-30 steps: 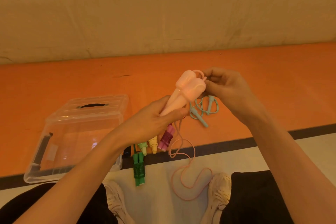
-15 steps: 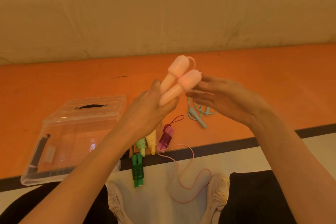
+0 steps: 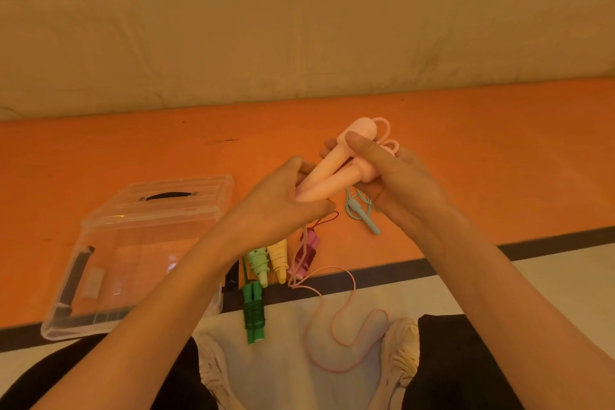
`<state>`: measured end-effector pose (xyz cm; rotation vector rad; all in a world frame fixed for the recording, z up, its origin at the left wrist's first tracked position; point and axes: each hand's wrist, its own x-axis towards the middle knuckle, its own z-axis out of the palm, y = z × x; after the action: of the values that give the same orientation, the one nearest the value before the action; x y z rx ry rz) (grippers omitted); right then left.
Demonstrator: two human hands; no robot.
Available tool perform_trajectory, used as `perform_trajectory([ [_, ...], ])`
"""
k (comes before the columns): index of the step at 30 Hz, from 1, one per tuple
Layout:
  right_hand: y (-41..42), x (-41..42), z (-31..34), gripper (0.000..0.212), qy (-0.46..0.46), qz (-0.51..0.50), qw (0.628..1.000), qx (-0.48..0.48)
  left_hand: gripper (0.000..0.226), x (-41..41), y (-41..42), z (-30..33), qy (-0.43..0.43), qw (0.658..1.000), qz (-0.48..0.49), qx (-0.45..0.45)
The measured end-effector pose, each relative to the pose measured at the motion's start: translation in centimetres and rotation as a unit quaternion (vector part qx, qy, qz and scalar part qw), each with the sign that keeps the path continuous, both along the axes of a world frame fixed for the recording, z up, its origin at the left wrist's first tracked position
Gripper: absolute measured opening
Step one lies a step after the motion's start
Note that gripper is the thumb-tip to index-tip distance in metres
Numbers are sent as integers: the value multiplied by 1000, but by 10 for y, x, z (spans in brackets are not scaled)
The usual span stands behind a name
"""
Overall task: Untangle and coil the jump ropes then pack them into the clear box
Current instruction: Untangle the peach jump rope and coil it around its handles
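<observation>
Both hands hold the pink handles (image 3: pixel 336 170) side by side in the air above the orange floor: the left hand (image 3: pixel 283 210) grips their narrow ends, the right hand (image 3: pixel 392 176) curls around their bulbous heads. Their long axis slopes up from left hand to right. The loose pink cord (image 3: pixel 346 326) hangs down toward the person, so coiling likely starts from the left hand's end; the clear box (image 3: pixel 133 243) lies on the left.

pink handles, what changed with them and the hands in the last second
The right hand, only fingertips at the handle tops a second ago, has closed its grip around the heads of the pink handles. The left hand keeps holding their narrow ends. The pink cord still trails to the floor; the clear box and the coiled ropes stayed put.
</observation>
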<state>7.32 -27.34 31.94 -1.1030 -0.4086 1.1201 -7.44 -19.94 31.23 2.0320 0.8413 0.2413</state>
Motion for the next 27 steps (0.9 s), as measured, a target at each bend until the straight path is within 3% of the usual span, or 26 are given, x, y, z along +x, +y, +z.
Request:
perform_trajectory([
  [4, -2, 1, -1, 35, 11, -16, 1000, -10, 29, -6, 1, -5, 31, 994, -37, 98],
  [8, -1, 3, -1, 35, 19, -20, 1000, -1, 44, -5, 0, 0, -19, 999, -40, -12],
  [10, -1, 4, -1, 29, 20, -20, 1000, -3, 38, -4, 0, 3, -40, 997, -41, -44],
  [13, -1, 3, -2, 21, 32, -18, 999, -13, 26, -5, 0, 2, -45, 997, -42, -40],
  [18, 0, 0, -7, 34, 51, -13, 998, -27, 28, -10, 4, 3, -7, 993, -69, -96],
  [22, 2, 2, -10, 34, 82, -17, 996, -27, 33, -10, 2, 3, -2, 996, -65, -66],
  [24, 3, 6, -14, 53, 114, -2, 993, -22, 35, -9, 2, 2, -4, 997, -58, -59],
  [27, 0, 7, -23, 103, 111, 132, 984, -45, 34, -10, 8, 1, -22, 997, -16, -73],
])
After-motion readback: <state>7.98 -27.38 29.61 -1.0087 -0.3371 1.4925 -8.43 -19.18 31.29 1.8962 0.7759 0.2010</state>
